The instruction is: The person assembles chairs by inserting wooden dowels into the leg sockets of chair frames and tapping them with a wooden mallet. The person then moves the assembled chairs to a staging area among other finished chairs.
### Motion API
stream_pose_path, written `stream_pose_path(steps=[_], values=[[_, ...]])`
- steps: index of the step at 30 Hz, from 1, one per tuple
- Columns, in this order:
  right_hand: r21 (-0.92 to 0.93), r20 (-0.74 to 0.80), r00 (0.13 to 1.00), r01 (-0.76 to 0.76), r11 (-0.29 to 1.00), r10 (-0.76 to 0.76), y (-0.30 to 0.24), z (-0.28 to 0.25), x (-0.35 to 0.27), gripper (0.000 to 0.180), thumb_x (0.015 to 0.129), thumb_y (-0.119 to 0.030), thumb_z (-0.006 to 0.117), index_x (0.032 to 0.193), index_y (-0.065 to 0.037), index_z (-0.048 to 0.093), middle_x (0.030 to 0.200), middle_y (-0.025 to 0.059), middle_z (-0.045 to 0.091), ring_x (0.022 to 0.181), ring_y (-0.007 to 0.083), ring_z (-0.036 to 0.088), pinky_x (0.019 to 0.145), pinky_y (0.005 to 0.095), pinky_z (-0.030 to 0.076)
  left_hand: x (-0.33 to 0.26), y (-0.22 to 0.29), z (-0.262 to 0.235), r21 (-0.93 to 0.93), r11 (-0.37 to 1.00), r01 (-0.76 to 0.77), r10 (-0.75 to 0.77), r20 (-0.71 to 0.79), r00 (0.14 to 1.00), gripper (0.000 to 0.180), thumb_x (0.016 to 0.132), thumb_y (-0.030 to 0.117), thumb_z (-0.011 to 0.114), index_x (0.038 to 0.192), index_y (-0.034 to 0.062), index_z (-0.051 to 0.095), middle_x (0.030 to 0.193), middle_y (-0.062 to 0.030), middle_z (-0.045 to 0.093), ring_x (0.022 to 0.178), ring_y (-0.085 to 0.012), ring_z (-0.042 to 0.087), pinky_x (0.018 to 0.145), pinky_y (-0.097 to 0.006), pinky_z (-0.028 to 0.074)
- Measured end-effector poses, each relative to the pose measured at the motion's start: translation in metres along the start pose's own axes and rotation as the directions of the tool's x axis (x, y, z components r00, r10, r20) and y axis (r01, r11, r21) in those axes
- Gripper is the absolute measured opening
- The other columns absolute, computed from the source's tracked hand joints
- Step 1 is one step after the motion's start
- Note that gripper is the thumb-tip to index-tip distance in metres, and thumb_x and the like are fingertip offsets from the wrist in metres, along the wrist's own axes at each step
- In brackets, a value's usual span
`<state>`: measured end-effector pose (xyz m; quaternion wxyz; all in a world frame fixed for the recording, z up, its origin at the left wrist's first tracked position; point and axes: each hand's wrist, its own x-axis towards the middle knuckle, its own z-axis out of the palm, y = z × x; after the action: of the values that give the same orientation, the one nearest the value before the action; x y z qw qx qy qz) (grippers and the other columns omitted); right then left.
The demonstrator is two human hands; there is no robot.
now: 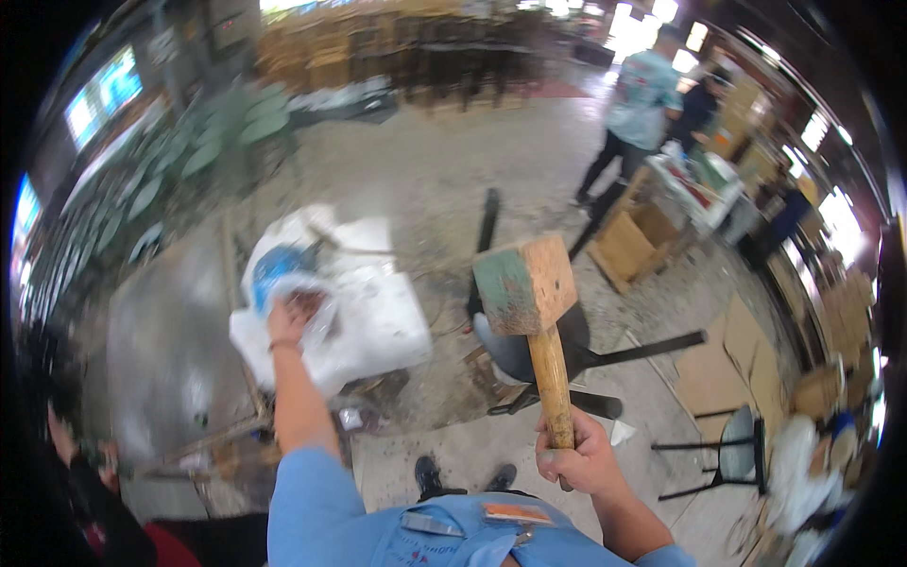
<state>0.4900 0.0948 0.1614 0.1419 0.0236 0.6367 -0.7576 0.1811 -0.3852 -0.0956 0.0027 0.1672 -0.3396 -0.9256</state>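
We locate the mallet (544, 348) in front of our body, its block head (525, 285) overlapping the black-legged chair (652, 349) in view. We judge it rigid, top-heavy and hard to damage; the proper grip is on the wooden handle (551, 392). Our right hand (581, 455) is wrapped around the handle's lower end. Our left hand (285, 322) touches a clear plastic bag (322, 319) above white padding (402, 317); blur hides its finger closure.

One mallet (540, 307), wearer's two hands (578, 454), two shoes (428, 472).
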Motion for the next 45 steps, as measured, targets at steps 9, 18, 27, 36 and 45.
stream_pose_path(steps=[9, 18, 27, 36, 45], values=[[-0.232, -0.141, 0.982, 0.093, 0.968, -0.128, -0.077, -0.098, -0.02, 0.018, 0.08, -0.009, 0.07, 0.094, -0.006, 0.059, 0.068, -0.0007, 0.058, 0.054, 0.0068, 0.054, 0.047, 0.0245, 0.041, -0.241, -0.105, 0.22, 0.211, 0.971, -0.115, 0.091, 0.12, 0.989, 0.017, 0.099, 0.022, 0.055, 0.088, 0.0094, 0.056, 0.077, 0.0003, 0.052, 0.056, -0.0077, 0.042, 0.045, -0.022, 0.033], [-0.57, -0.037, 0.793, 0.483, 0.665, -0.608, -0.005, -0.275, -0.059, 0.028, 0.081, 0.002, 0.059, 0.109, 0.0, 0.059, 0.088, 0.0049, 0.061, 0.068, 0.0077, 0.054, 0.06, 0.0241, 0.046, -0.431, -0.357, 0.451, 0.575, 0.76, -0.301, -0.072, 0.536, 0.841, 0.013, 0.099, 0.015, 0.05, 0.104, 0.0034, 0.054, 0.093, -0.0059, 0.06, 0.085, -0.0188, 0.06, 0.069, -0.032, 0.052], [-0.646, 0.178, 0.869, 0.458, 0.611, -0.462, 0.002, -0.36, -0.08, 0.02, 0.08, 0.003, 0.063, 0.099, 0.0, 0.059, 0.091, 0.0109, 0.066, 0.083, 0.0193, 0.062, 0.077, 0.0327, 0.048, -0.441, -0.484, 0.468, 0.492, 0.864, -0.109, -0.023, 0.254, 0.967, 0.021, 0.104, 0.018, 0.04, 0.097, 0.0031, 0.052, 0.082, -0.0042, 0.056, 0.069, -0.0128, 0.055, 0.059, -0.031, 0.048], [-0.358, 0.025, 0.996, 0.086, 0.93, -0.083, -0.004, -0.383, -0.083, 0.021, 0.082, -0.002, 0.067, 0.096, -0.004, 0.052, 0.068, 0.0035, 0.054, 0.048, 0.0093, 0.048, 0.043, 0.0243, 0.038, -0.443, -0.505, 0.451, 0.381, 0.922, 0.067, -0.14, 0.166, 0.976, 0.02, 0.1, 0.021, 0.047, 0.102, 0.0039, 0.058, 0.074, -0.0011, 0.052, 0.054, -0.0076, 0.043, 0.044, -0.026, 0.033], [0.055, -0.066, 0.997, 0.039, 0.998, -0.035, -0.024, -0.394, -0.088, 0.022, 0.084, -0.008, 0.064, 0.099, -0.009, 0.048, 0.065, 0.0009, 0.048, 0.043, 0.006, 0.04, 0.033, 0.0219, 0.032, -0.467, -0.464, 0.475, 0.592, 0.503, -0.629, 0.112, 0.677, 0.727, 0.034, 0.094, 0.024, 0.059, 0.119, 0.0011, 0.06, 0.101, -0.0174, 0.067, 0.091, -0.0282, 0.064, 0.081, -0.039, 0.048]])
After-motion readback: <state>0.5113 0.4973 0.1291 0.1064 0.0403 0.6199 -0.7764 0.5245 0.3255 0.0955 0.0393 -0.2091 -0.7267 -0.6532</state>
